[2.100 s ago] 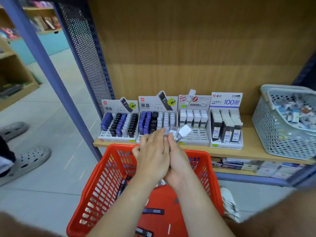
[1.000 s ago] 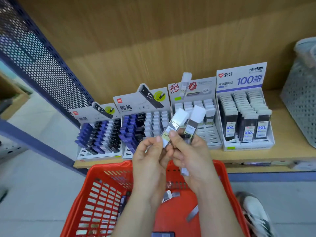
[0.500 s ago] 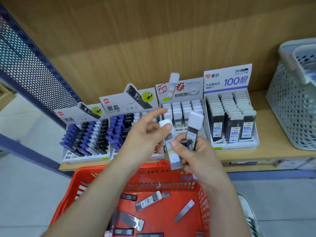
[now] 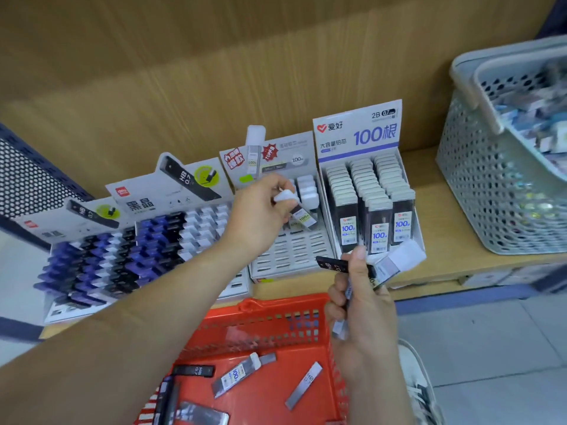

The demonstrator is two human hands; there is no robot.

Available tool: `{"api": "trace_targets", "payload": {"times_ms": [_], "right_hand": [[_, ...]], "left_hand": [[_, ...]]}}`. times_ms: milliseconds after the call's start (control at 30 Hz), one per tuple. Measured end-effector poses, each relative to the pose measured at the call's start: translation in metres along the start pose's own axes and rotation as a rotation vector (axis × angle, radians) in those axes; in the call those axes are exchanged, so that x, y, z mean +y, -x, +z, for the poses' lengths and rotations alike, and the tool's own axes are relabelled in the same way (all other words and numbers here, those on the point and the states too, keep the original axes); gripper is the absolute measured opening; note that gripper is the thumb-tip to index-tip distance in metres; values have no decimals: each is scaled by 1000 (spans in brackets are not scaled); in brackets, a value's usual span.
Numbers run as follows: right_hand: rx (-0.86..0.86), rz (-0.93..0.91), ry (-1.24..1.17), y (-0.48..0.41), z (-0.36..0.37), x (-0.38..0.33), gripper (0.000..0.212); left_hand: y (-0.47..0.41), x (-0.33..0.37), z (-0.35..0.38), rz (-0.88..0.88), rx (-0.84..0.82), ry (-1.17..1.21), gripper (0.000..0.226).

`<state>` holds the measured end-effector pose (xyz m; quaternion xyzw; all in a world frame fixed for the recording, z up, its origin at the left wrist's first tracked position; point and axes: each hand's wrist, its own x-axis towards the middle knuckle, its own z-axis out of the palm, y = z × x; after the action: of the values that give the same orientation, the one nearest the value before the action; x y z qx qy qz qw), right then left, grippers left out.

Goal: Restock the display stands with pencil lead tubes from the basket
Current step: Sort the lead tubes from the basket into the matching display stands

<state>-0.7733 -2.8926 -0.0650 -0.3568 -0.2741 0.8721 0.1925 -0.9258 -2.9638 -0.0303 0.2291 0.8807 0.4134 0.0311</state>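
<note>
Head view: the left hand (image 4: 260, 216) pinches a white-capped lead tube (image 4: 302, 216) in curled fingers (image 4: 277, 187), tilted over the grey display stand (image 4: 291, 256) mid-shelf (image 4: 445, 259). The right hand (image 4: 362, 302) grips a bundle of tubes (image 4: 395, 265) at the shelf's front edge, with loose tubes (image 4: 236, 374) lying in the red basket (image 4: 260, 320) below.

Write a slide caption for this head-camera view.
Left hand holds a white-capped lead tube over a display stand; right hand grips more tubes above the red basket.
</note>
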Motion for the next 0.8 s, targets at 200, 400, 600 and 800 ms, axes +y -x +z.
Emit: {"api": "trace_targets", "payload": {"times_ms": [200,400,600,800], "right_hand": [[3,31,-36,0,0,4,55],[-33,65,2,0,-2,3,44],[-46,93,46,1,-1,2,34],[-40,146,76,5,4,2,20]], "left_hand": [[-1,-2,17,154,1,-230,11],[0,-1,21,306,-32,-357,18],[-9,8,24,391,-25,-435,28],[-12,9,25,411,-23,-578,3]]}}
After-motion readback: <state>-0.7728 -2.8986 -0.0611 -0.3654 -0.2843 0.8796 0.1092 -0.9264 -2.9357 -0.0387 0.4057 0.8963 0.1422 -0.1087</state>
